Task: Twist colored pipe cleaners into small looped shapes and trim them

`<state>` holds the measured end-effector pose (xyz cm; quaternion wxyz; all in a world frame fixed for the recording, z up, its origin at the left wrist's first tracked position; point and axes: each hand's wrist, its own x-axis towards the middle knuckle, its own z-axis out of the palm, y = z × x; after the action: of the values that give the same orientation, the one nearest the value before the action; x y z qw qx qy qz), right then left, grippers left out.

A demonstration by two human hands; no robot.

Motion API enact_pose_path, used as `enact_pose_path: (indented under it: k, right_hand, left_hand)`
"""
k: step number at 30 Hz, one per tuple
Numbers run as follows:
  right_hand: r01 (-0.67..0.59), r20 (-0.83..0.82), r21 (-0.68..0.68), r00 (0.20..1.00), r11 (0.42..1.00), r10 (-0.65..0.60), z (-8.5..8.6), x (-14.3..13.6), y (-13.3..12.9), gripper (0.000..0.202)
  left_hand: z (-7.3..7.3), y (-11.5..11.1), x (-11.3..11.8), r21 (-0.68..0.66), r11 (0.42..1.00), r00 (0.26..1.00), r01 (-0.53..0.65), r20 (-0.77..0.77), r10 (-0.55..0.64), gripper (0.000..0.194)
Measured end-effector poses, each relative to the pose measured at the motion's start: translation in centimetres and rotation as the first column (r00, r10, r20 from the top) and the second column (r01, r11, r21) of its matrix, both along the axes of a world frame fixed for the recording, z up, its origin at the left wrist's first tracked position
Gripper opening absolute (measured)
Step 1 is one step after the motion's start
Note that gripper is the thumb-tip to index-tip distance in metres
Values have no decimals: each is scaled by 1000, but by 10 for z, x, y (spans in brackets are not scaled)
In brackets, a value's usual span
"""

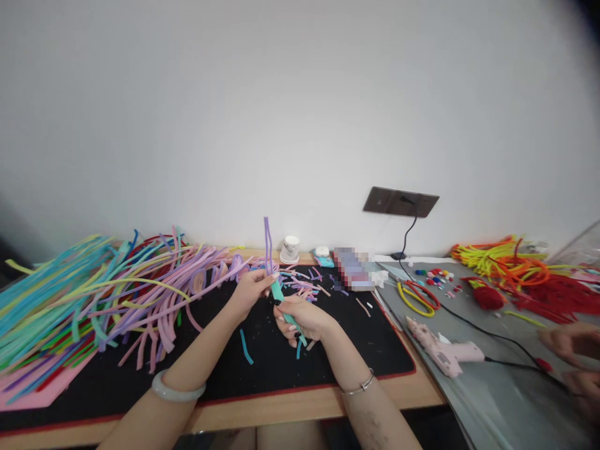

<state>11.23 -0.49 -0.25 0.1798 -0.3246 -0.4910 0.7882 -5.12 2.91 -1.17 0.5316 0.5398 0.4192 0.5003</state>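
Observation:
Two purple pipe cleaners (267,244) stand up from a teal bundle of pipe cleaners (277,291) held above the black mat. My left hand (250,291) is closed, pinching the purple stems where they meet the bundle's upper end. Below it, my right hand (300,317) wraps round the lower part of the teal bundle, whose tip sticks out under the fingers. A small black part shows between the hands; I cannot make out what it is. A loose teal piece (246,347) lies on the mat left of my right hand.
Many pastel pipe cleaners (154,287) cover the left side. Cut bits (304,289), a paper cup (290,249) and a partly blurred box (356,269) are behind. At right are scissors (417,300), a corded glue gun (443,350) and another person's hands (574,350).

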Motion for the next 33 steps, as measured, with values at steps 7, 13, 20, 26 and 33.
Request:
enact_pose_path:
  k: [7, 13, 20, 26, 33]
  right_hand:
    - [21, -6, -8, 1000, 1000, -21, 0, 0, 1, 27]
    - [22, -13, -5, 1000, 1000, -22, -4, -1, 2, 28]
    - [80, 40, 102, 996, 992, -84, 0, 4, 4, 32]
    - [478, -125, 302, 878, 825, -463, 3, 10, 15, 42]
    - [449, -224, 334, 892, 829, -393, 0, 6, 12, 33]
  left_hand:
    - [3, -7, 6, -131, 981, 964, 146, 241, -111, 24]
    - [-2, -7, 7, -143, 974, 960, 174, 247, -135, 26]
    - [4, -7, 4, -100, 981, 978, 165, 145, -150, 28]
    - [10, -13, 3, -131, 916, 925, 380, 55, -376, 36]
    - [21, -27, 7, -227, 785, 806, 576, 0, -592, 37]
